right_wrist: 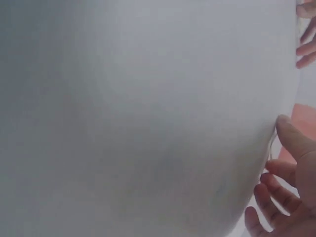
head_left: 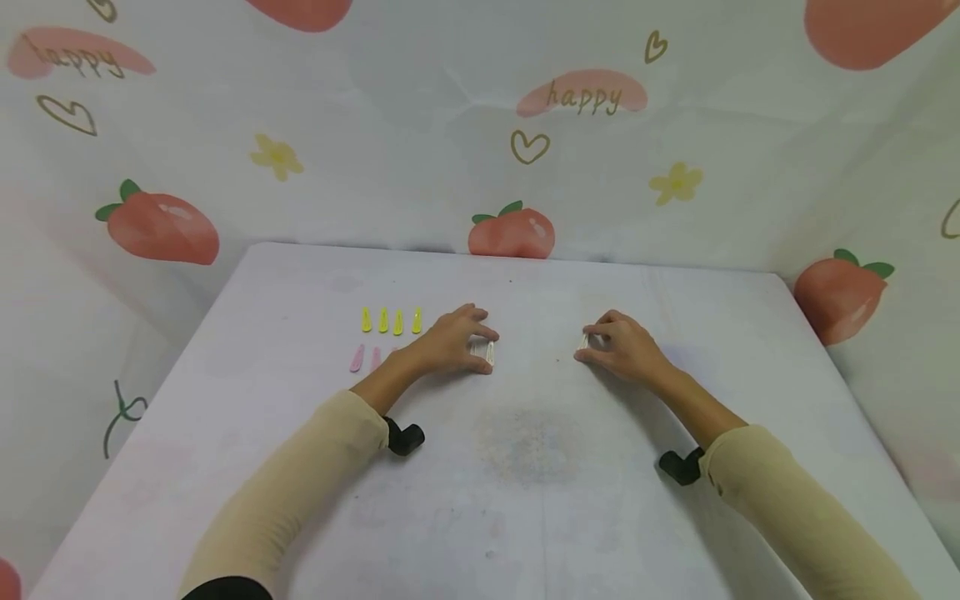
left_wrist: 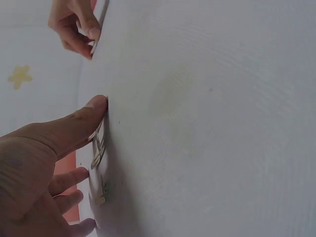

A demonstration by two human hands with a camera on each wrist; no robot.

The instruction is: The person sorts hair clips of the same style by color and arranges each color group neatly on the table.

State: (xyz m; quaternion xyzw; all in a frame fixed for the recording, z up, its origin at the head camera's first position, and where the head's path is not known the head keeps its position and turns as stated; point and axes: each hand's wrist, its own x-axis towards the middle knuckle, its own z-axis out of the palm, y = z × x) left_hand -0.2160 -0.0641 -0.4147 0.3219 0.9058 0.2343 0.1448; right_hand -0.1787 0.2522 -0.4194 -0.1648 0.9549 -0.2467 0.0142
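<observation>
My left hand [head_left: 452, 340] is low over the middle of the table, its thumb and forefinger pinching a slim white hair clip [head_left: 491, 352] by the two ends. Within the curve of that hand, more pale clips [left_wrist: 101, 192] lie on the tabletop. To the right, my right hand [head_left: 622, 343] pinches another white hair clip [head_left: 584, 341] between thumb and forefinger. In the right wrist view the other fingers [right_wrist: 269, 200] of this hand are spread loosely. A row of yellow snap hair clips [head_left: 383, 321] lies left of my left hand, with pink hair clips [head_left: 357, 358] nearer me, partly hidden by the forearm.
The white table [head_left: 525, 517] runs back to a printed cloth backdrop [head_left: 420, 108] with peaches and hearts. A greyish stain [head_left: 532, 446] marks the table between the forearms. Black wrist cameras [head_left: 406, 438] are worn at both cuffs.
</observation>
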